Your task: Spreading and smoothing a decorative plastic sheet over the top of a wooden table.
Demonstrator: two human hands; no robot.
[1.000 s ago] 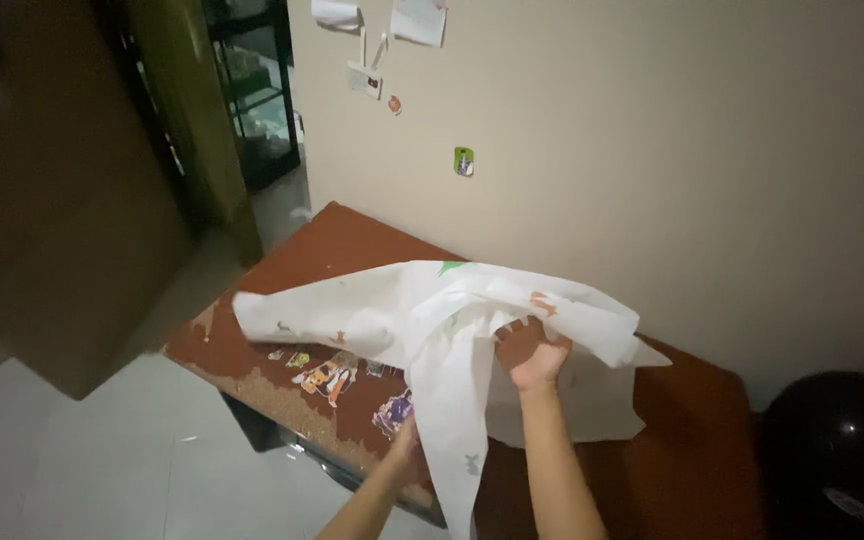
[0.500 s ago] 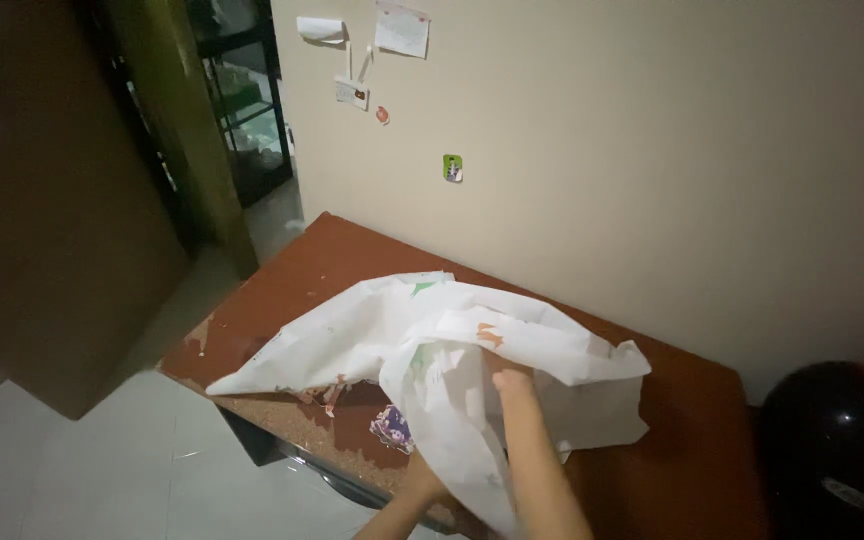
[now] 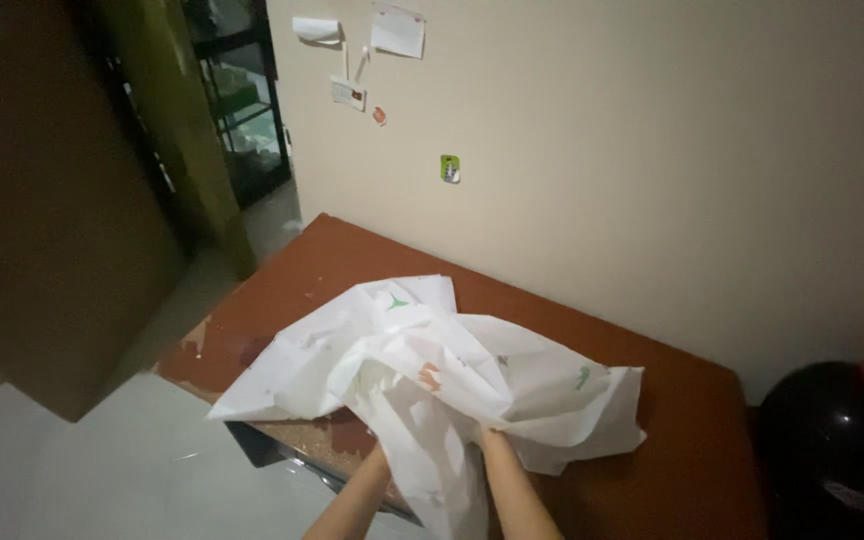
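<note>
On the brown table (image 3: 682,420), a white printed sheet (image 3: 422,375) lies bunched, one corner overhanging the near edge. Both forearms run up under its folds; hands hidden, finger state cannot be told. Step, by judgement: gathering the sheet. Wall close behind; open floor (image 3: 102,470) on the left.

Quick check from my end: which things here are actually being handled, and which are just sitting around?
In hand:
- white printed sheet, bunched up
- left hand and right hand, both tucked under its folds
- brown table beneath it

Lying about:
- black round object at right
- papers pinned on the wall
- green sticker
</note>
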